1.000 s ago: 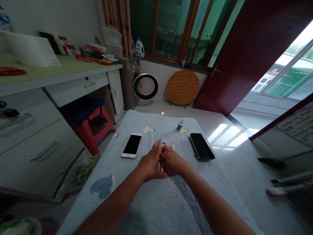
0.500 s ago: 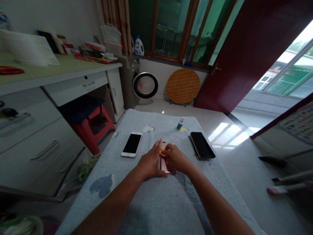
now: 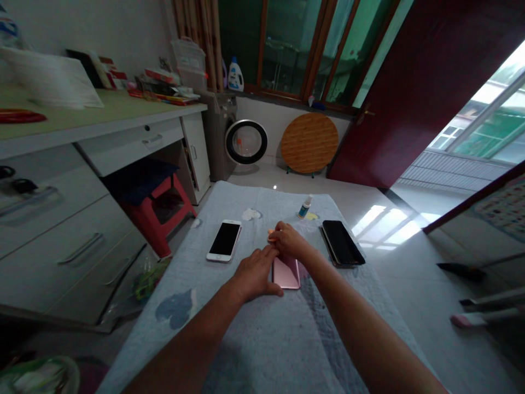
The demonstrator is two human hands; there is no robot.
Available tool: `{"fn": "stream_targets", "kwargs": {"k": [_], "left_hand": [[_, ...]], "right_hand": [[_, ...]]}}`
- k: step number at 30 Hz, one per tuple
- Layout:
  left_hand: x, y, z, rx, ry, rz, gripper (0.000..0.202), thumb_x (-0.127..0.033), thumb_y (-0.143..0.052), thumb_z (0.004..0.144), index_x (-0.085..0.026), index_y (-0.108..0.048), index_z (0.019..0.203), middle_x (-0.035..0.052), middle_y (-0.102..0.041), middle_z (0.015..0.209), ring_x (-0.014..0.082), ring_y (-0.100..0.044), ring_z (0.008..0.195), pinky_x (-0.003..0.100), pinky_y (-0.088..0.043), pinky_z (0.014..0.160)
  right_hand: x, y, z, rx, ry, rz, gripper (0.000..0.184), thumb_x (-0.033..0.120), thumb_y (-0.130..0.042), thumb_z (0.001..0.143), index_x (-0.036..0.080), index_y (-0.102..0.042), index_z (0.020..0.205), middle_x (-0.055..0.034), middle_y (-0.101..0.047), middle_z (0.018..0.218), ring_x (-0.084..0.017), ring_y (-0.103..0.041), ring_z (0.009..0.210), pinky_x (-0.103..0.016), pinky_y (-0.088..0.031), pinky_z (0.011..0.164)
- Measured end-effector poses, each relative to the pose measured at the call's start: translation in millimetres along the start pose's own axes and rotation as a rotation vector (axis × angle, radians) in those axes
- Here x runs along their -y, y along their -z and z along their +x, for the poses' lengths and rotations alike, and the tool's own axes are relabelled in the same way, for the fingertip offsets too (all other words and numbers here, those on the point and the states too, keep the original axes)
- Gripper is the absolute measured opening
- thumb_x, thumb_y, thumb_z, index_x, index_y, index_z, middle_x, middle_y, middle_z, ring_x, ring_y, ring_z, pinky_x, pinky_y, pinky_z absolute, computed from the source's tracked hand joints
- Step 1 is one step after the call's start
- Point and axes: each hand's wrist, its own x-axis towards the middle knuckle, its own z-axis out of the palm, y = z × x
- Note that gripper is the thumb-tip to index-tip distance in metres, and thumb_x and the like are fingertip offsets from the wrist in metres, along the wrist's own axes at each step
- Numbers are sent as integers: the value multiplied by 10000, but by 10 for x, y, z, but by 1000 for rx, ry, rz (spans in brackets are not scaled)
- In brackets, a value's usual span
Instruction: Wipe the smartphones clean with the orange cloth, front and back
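Observation:
A pink smartphone (image 3: 286,274) lies back up on the cloth-covered table. My left hand (image 3: 256,276) braces its left side, thumb by the lower edge and fingers reaching along the upper part. Over the phone's top end, my right hand (image 3: 289,241) pinches a small orange cloth (image 3: 271,235), mostly hidden under the fingers. To the left, a white smartphone (image 3: 224,241) rests screen up. On the right lies a black smartphone (image 3: 342,243), also screen up. A small spray bottle (image 3: 304,207) with a blue label stands beyond my right hand.
Pale blue cloth (image 3: 246,350) covers the table. A red stool (image 3: 158,213) sits at the left, partly under a white desk (image 3: 123,150). Farther back are a washing machine with its round door (image 3: 246,142) ajar and a round wooden tabletop (image 3: 309,143) against the wall.
My right hand has shifted up toward the phone's top end with the orange cloth, uncovering more of the pink back. The left hand stays beside the phone.

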Motion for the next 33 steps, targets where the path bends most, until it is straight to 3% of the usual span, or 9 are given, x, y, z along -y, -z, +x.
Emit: {"fn": "stream_targets", "kwargs": {"k": [8, 14, 22, 33], "left_hand": [[-38, 35, -5, 24, 1, 41, 903, -519, -766, 608, -247, -359, 1367, 59, -419, 1437, 313, -463, 1212, 427, -418, 966], [-21, 40, -3, 10, -18, 53, 923, -549, -769, 590, -277, -352, 1367, 36, -443, 1413, 294, -478, 1194, 395, -425, 949], [-15, 20, -11, -12, -23, 77, 875, -565, -763, 580, -267, -404, 1320, 43, -492, 1352, 292, -511, 1123, 398, -453, 903], [30, -35, 13, -30, -33, 89, 899, -597, -758, 563, -249, -418, 1320, 57, -453, 1397, 306, -491, 1176, 412, -437, 956]], "right_hand": [[-29, -47, -99, -42, 45, 114, 234, 119, -544, 851, 182, -734, 971, -89, -567, 1018, -168, -500, 949, -294, -370, 882], [-105, -62, 17, -42, -21, 34, 241, 153, -538, 855, 213, -738, 975, -80, -594, 990, -165, -523, 889, -282, -366, 844], [-124, -39, 71, 16, -123, -100, 257, 164, -512, 849, 173, -718, 1004, -111, -637, 972, -193, -548, 907, -283, -369, 797], [-367, -59, -297, -73, -309, -30, 284, 160, -435, 912, 156, -692, 1034, -102, -612, 985, -163, -552, 894, -248, -368, 798]]}}
